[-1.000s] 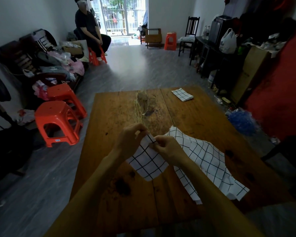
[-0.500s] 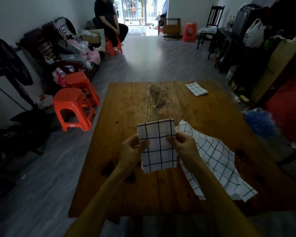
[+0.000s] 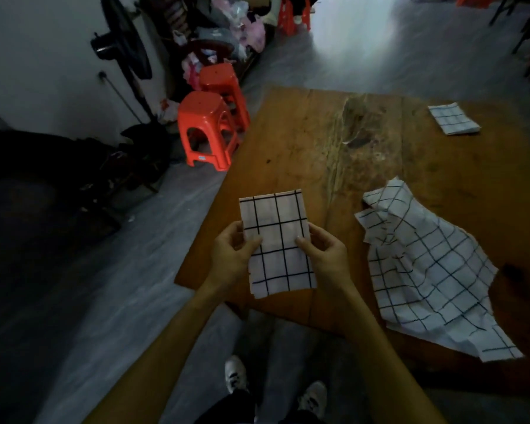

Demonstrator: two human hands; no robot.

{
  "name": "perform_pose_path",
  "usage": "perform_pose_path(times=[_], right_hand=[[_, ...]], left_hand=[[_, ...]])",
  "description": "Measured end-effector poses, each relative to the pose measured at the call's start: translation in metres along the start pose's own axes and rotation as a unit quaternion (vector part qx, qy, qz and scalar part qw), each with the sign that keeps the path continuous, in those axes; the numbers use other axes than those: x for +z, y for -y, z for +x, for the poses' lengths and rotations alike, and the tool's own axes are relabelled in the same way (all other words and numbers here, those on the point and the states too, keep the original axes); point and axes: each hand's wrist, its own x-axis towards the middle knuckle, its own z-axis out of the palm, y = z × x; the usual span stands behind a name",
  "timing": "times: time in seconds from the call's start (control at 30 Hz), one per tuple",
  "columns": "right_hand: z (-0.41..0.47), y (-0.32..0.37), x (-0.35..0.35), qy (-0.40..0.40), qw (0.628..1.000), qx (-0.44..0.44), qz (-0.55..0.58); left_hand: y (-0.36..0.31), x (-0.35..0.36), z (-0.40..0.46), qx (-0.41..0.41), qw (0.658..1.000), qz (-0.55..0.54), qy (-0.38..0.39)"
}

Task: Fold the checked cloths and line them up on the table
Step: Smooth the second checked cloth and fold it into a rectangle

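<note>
— Head view, centre of the frame: what are the hands doing?

— Both pinch one folded checked cloth (image 3: 276, 243), held up over the near left part of the wooden table (image 3: 291, 142). The left hand (image 3: 231, 255) grips its left edge, thumb on the front and fingers behind; the right hand (image 3: 326, 255) grips the right edge the same way. The cloth is a tall rectangle, its top edge level and its lower edge hanging free below the hands.

— Is it touching the table?

— I cannot tell; it looks lifted, but its lower part overlaps the table's near edge in the frame.

— Where are the other cloths?

— A loose checked cloth (image 3: 426, 270) lies rumpled at the right of the frame, spread from mid-table down to the near edge, well apart from the hands. A small folded cloth (image 3: 452, 119) lies flat at the upper right, near the far edge.

— Anything else around?

— Two orange stools (image 3: 208, 130) stand on the grey floor at the upper left, just beside the table. A standing fan (image 3: 126, 44) is further up and left. The person's shoes (image 3: 236, 374) show at the bottom centre.
</note>
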Motion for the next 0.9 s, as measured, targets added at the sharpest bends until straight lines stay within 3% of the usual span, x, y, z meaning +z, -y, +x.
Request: perform_pose_path(times=[0.33,0.7,0.9], right_hand=[[-0.014,-0.014,0.102,0.089,0.987,-0.024,-0.132],[-0.033,-0.073,0.347,0.163,0.977,-0.037,-0.134],[-0.031,-0.101,0.444,0.238,0.95,-0.057,-0.193]], left_hand=[[0.018,-0.115,-0.015,0.02,0.996,-0.007,-0.086],[0.06,-0.358,-0.03,0.012,0.983,-0.041,-0.178],[0.069,-0.448,-0.04,0.004,0.971,-0.027,-0.236]])
